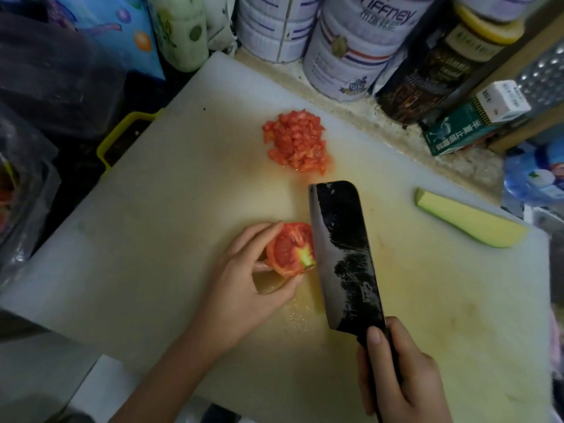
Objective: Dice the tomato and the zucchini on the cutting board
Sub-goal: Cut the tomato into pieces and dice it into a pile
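Observation:
A white cutting board [158, 227] fills the middle of the head view. My left hand [244, 285] grips a tomato half [288, 253], cut face up with its pale green core showing. My right hand [399, 374] holds the dark handle of a black cleaver [345, 254], whose blade stands against the tomato half's right side. A heap of diced tomato [296, 141] lies farther back on the board. A peeled, pale yellow-green zucchini piece [470, 221] rests near the board's right edge, apart from both hands.
Large white tins [351, 56], a dark jar with a yellow lid [439, 62] and a green box [460, 132] crowd the counter behind the board. A yellow-rimmed container [122, 138] and dark plastic bags [45, 87] sit to the left. A metal grater [543, 74] is at the far right.

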Demonstrator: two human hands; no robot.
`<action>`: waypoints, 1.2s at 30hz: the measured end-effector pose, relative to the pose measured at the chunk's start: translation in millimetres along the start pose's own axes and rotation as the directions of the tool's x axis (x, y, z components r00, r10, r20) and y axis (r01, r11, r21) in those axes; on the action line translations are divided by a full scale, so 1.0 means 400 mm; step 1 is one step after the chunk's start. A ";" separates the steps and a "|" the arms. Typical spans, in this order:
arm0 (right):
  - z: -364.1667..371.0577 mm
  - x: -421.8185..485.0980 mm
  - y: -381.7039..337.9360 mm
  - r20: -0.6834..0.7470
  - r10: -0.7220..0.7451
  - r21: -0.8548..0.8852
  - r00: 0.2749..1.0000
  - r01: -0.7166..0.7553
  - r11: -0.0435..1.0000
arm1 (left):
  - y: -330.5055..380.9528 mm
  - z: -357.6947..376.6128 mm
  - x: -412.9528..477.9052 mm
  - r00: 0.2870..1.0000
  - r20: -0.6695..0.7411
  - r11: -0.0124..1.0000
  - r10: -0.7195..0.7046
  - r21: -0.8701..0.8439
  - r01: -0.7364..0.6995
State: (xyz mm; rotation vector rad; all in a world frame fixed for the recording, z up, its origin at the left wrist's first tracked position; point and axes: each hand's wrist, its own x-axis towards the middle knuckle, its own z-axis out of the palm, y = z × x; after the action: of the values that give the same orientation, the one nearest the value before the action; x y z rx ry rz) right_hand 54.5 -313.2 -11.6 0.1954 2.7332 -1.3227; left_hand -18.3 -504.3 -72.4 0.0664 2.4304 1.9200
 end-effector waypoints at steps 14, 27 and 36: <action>0.038 0.060 -0.018 0.010 -0.140 -0.276 0.990 0.137 0.951 | 0.011 -0.008 0.015 0.999 0.004 0.999 -0.038 -0.032 0.039; 0.039 0.046 -0.010 0.176 0.304 0.324 0.936 -0.346 0.880 | 0.027 -0.017 0.024 0.996 0.024 0.993 -0.083 -0.082 0.085; -0.011 0.005 -0.004 -0.027 0.120 0.132 0.992 -0.116 0.984 | 0.023 -0.019 0.025 0.995 0.030 0.992 -0.095 -0.077 0.097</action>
State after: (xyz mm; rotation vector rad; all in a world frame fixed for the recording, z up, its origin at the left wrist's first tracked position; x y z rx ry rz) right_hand 52.2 -310.4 -7.9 0.3880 2.6179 -1.4784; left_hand -28.6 -508.9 -61.8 -0.0278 2.2947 1.9569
